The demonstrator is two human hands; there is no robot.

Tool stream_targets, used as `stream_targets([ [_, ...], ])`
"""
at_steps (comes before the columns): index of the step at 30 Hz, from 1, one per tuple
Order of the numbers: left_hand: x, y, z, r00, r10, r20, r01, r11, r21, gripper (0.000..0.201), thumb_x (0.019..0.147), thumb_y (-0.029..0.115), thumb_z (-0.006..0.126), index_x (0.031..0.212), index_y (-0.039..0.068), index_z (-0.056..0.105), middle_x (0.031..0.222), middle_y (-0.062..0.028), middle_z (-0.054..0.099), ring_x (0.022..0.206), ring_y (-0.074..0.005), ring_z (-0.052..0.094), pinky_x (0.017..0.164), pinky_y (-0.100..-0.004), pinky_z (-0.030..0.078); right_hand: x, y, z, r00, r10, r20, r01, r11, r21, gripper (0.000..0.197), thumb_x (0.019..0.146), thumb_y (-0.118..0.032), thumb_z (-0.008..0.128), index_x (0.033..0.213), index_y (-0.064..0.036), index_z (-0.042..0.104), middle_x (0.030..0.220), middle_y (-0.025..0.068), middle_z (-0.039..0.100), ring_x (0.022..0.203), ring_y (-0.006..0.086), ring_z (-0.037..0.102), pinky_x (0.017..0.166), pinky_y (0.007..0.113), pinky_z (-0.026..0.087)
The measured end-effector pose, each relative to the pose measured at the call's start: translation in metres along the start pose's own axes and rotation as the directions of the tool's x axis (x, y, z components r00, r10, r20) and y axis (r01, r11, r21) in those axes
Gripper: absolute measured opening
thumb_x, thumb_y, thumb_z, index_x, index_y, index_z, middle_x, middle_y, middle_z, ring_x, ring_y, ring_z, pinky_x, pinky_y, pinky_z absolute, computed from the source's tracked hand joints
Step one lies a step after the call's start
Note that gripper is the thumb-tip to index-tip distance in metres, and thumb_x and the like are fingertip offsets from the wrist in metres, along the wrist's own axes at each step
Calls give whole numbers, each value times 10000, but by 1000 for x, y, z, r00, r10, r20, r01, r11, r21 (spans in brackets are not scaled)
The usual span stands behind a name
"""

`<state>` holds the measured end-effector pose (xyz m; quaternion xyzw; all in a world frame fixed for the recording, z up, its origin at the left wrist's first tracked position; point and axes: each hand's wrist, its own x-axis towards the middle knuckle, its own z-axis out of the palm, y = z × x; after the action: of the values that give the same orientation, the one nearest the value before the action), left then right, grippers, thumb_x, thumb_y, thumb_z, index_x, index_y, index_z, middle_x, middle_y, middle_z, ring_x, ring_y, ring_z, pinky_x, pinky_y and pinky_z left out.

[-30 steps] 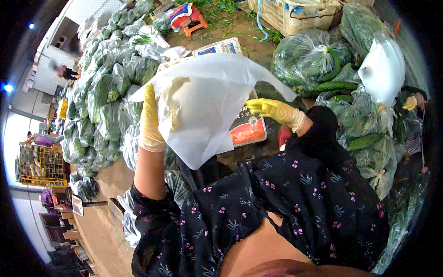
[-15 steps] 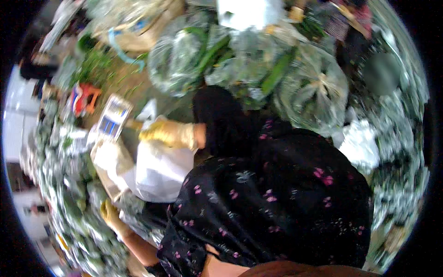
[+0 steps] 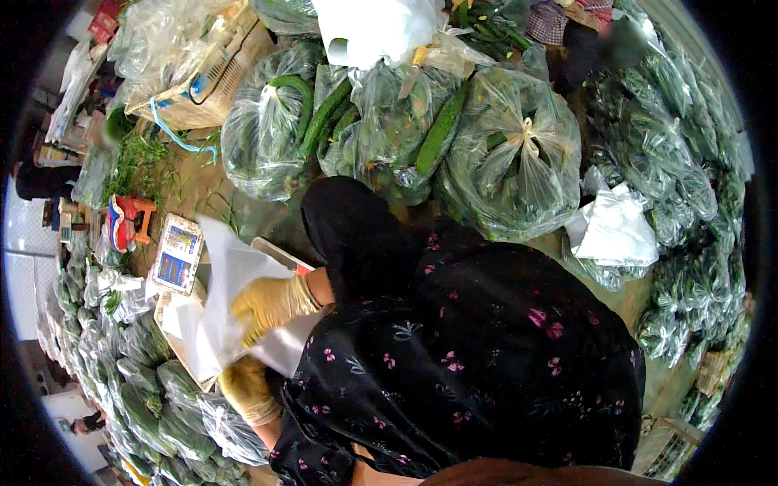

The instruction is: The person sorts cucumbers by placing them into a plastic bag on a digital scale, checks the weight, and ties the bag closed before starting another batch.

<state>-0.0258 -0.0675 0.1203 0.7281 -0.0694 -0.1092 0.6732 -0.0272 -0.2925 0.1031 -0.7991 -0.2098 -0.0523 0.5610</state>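
Note:
A thin white plastic sheet or bag (image 3: 223, 283) is spread beside my black patterned clothing. My right hand (image 3: 271, 308), in a yellow glove, is closed on its upper side, fingers curled into the plastic. Below, my yellow-gloved left hand (image 3: 247, 393) is at the sheet's lower edge with its fingers bent in; the plastic partly hides the fingertips. Under the sheet is a pale, shallow box (image 3: 174, 328), mostly covered. A worn panel with white and blue areas (image 3: 178, 255) stands at its far-left end.
Large clear bags of cucumbers (image 3: 519, 154) stand ahead, with loose cucumbers (image 3: 443, 130) on top. A plastic crate (image 3: 235, 73) stands at the far left, near scattered green scraps (image 3: 146, 162). A red-and-orange stool (image 3: 130, 223) is at left. Bagged produce (image 3: 154, 381) fills both sides.
My left hand has moved from apart on the left to the sheet's lower edge. My right hand has come down closer to it, and the white plastic has risen and spread. The view has shifted.

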Motion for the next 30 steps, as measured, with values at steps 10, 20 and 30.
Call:
stream_targets([
  [10, -6, 78, -109, 697, 644, -316, -215, 607, 765, 579, 713, -67, 648, 1239, -31, 408, 1150, -147, 543, 988, -219, 548, 870, -336, 461, -12, 58, -99, 931, 215, -295, -290, 927, -237, 306, 603, -292, 745, 701, -83, 544, 683, 106, 578, 677, 307, 572, 610, 401, 439],
  [20, 36, 105, 41, 928, 165, 335, -364, 603, 710, 489, 707, 105, 675, 1146, -31, 508, 1098, -207, 562, 997, -299, 527, 904, -335, 399, 48, -14, -39, 817, -571, -83, 446, 716, -537, 401, 710, -303, 607, 1077, -144, 574, 748, 91, 637, 752, 300, 621, 727, 443, 474],
  [30, 13, -5, -39, 967, 181, 181, -256, 645, 721, 257, 763, 110, 611, 983, -19, 584, 866, -148, 611, 837, -293, 590, 781, -366, 457, 57, 75, -51, 963, 125, -240, -229, 850, -475, 254, 729, -255, 611, 922, -91, 608, 866, 140, 626, 825, 326, 598, 721, 430, 460],
])
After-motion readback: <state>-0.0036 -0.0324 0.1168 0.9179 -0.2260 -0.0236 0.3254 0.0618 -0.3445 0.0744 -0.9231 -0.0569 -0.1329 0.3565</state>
